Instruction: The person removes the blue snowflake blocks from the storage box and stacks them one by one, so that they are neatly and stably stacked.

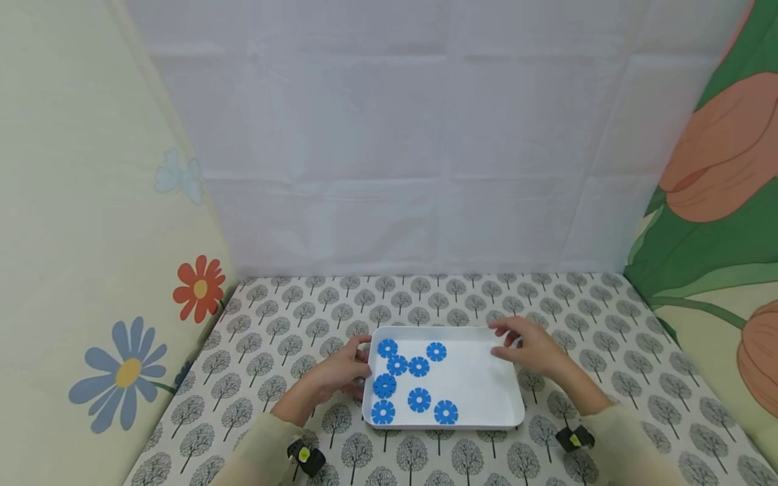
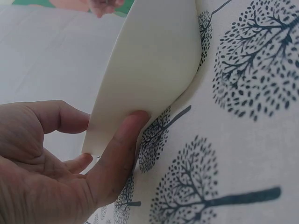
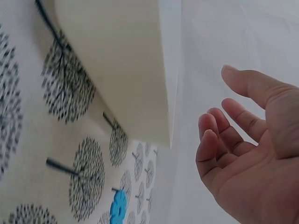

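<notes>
A shallow white tray (image 1: pixel 480 385) lies on the table with several blue notched discs (image 1: pixel 419 366) in its left and middle part. My left hand (image 1: pixel 340 368) holds the tray's left side. In the left wrist view its thumb (image 2: pixel 122 144) presses the outer wall while other fingers touch the rim. At the tray's right end, my right hand (image 1: pixel 529 345) hovers near the far corner. The right wrist view shows that hand's fingers (image 3: pixel 208 149) loosely bent, apart from the tray wall (image 3: pixel 126 84), with nothing between them.
A cloth printed with trees (image 1: pixel 328 297) covers the table. Low in the right wrist view, a blue piece (image 3: pixel 117 206) shows against this cloth. A white sheet (image 1: pixel 395 135) hangs behind, with flower-printed panels (image 1: pixel 91 236) at both sides.
</notes>
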Motion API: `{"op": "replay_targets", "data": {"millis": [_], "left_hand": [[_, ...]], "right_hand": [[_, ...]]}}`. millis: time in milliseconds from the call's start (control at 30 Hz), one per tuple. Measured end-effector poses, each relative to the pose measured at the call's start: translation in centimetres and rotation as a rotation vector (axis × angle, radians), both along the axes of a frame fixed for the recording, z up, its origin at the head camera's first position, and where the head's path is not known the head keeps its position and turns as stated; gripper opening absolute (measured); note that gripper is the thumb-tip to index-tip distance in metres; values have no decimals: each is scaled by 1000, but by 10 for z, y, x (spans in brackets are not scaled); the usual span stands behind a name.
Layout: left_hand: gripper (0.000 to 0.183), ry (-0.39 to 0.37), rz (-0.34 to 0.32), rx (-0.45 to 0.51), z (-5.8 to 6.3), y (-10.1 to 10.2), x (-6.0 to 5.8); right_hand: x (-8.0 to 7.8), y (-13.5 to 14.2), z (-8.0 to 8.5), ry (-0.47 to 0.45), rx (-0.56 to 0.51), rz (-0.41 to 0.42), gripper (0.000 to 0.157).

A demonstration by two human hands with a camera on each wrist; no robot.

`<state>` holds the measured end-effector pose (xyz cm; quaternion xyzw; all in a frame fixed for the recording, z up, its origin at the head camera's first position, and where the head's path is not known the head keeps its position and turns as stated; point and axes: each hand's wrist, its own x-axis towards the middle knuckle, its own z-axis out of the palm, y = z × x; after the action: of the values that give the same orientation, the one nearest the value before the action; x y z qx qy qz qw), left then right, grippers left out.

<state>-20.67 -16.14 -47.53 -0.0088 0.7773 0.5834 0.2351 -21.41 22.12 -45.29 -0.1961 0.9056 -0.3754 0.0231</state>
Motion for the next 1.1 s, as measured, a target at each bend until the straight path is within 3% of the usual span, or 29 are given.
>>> {"op": "replay_targets", "data": {"millis": [800,1100], "left_hand": [[76,5,0,-5,3,-1,3],[76,6,-4,0,4,-1,4]], "right_hand": [[12,-60,-19,-33,1,217,43],[16,-78,-22,-107,-7,284,45]]}}
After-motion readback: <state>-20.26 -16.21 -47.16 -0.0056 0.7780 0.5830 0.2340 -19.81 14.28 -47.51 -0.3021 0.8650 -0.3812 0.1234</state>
